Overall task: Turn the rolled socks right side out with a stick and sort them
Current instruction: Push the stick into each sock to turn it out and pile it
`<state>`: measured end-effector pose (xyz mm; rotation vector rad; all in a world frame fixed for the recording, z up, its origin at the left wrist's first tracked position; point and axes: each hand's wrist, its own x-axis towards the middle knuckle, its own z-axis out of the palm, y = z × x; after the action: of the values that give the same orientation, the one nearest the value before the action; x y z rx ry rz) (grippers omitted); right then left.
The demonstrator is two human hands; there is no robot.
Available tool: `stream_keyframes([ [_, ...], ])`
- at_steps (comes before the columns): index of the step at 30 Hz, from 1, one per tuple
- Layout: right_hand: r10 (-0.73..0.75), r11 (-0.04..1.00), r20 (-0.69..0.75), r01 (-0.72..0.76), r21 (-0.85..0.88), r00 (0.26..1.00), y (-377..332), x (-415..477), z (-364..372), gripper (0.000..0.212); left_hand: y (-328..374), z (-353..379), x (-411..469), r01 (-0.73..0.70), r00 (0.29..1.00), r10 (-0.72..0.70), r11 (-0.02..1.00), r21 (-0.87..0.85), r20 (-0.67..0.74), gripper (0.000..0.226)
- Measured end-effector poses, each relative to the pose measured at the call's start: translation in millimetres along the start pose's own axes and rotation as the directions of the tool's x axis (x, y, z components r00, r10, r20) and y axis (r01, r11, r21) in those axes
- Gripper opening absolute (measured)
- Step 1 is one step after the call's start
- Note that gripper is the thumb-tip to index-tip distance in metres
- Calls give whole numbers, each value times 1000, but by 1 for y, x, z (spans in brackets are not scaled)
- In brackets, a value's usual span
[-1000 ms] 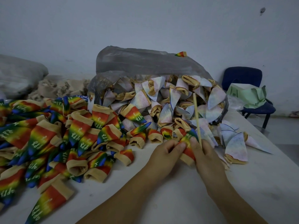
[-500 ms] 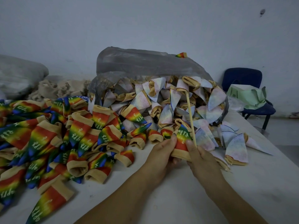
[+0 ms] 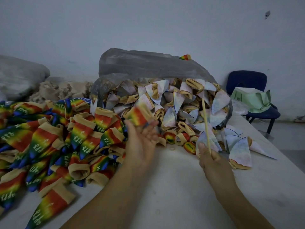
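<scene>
Gripping the stick (image 3: 205,126) in curled fingers, the right hand (image 3: 212,160) holds it near upright, tip toward 12 o'clock, over the white table (image 3: 173,187). The left hand (image 3: 140,142) is raised with its fingers loosely spread. A blurred rainbow sock (image 3: 138,115) sits at its fingertips, and I cannot tell whether they touch it. At 9 o'clock from that hand lies the pile of rainbow socks (image 3: 49,142), printed side out. At 12 o'clock a grey plastic bag (image 3: 148,65) spills pale inside-out socks (image 3: 179,100). A blue chair (image 3: 247,80) stands at 2 o'clock.
</scene>
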<state>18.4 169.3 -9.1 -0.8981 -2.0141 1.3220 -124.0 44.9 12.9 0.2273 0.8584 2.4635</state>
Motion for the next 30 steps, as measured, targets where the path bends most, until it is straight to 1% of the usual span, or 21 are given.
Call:
stream_keyframes([
  [1, -12, 1000, -5, 12, -6, 1000, 1, 0, 0, 59, 4, -2, 3, -46, 999, 45, 998, 49, 15, 75],
  [2, -27, 999, -8, 27, -17, 1000, 0, -1, 0, 58, 4, -1, 1, -76, 997, 71, 976, 204, 34, 72],
  [3, -42, 999, -5, 42, -33, 999, 0, -1, 1, 58, -2, -1, 0, -103, 995, 97, 895, 434, 36, 61],
  [4, -53, 997, 3, 53, -51, 999, -1, -2, 2, 57, -10, -4, -2, -162, 984, 166, 714, 681, 60, 47],
  [5, -59, 996, 12, 59, -66, 998, -1, -2, 3, 57, -19, -10, 0, -258, 958, 228, 430, 865, 172, 39],
  [6, -61, 995, 18, 62, -79, 998, -1, -2, 3, 57, -28, -16, 2, -332, 930, 202, 97, 938, 309, 41],
  [7, -58, 994, 24, 60, -91, 998, 0, -2, 3, 57, -34, -22, 6, -361, 915, 126, -169, 917, 383, 47],
  [8, -55, 993, 28, 58, -100, 998, 1, -2, 2, 56, -36, -27, 10, -351, 918, 55, -345, 870, 392, 53],
  [9, -55, 993, 30, 58, -106, 998, 2, -2, 2, 56, -37, -30, 12, -327, 928, 3, -471, 820, 372, 59],
  [10, -58, 992, 31, 61, -111, 998, 3, -2, 1, 56, -36, -32, 13, -305, 935, -19, -558, 772, 355, 62],
  [11, -63, 991, 31, 67, -117, 998, 4, -2, 1, 56, -37, -33, 12, -295, 930, -2, -601, 743, 367, 60],
  [12, -70, 990, 30, 73, -123, 997, 4, -2, 0, 56, -37, -33, 10, -297, 917, 32, -609, 736, 397, 54],
  [13, -75, 989, 30, 78, -122, 997, 4, -2, 0, 56, -37, -31, 9, -309, 905, 61, -588, 748, 422, 47],
  [16, -83, 987, 59, 90, -131, 995, 3, -2, 0, 56, -36, -30, 8, -352, 899, 70, -470, 809, 432, 32],
  [19, -119, 965, 118, 142, -218, 986, 3, -2, -3, 60, -34, -28, 6, -323, 922, 102, -326, 888, 373, 28],
  [20, -131, 959, 130, 159, -235, 983, 3, -2, -4, 61, -33, -27, 5, -304, 930, 134, -245, 921, 342, 31],
  [21, -140, 955, 137, 170, -245, 981, 3, -2, -6, 62, -32, -24, 4, -279, 941, 169, -108, 954, 294, 34],
  [23, -162, 935, 160, 203, -290, 974, 3, -2, -10, 61, -27, -18, 3, -206, 969, 192, 287, 935, 155, 37],
  [24, -170, 917, 184, 224, -331, 968, 3, -2, -11, 61, -25, -16, 3, -164, 979, 181, 427, 889, 94, 37],
  [25, -172, 896, 209, 241, -372, 963, 3, -1, -12, 60, -23, -16, 3, -134, 985, 165, 490, 861, 59, 37],
  [30, -169, 855, 254, 270, -443, 952, 4, -1, -14, 61, -21, -15, -1, -104, 992, 124, 630, 770, 32, 43],
])
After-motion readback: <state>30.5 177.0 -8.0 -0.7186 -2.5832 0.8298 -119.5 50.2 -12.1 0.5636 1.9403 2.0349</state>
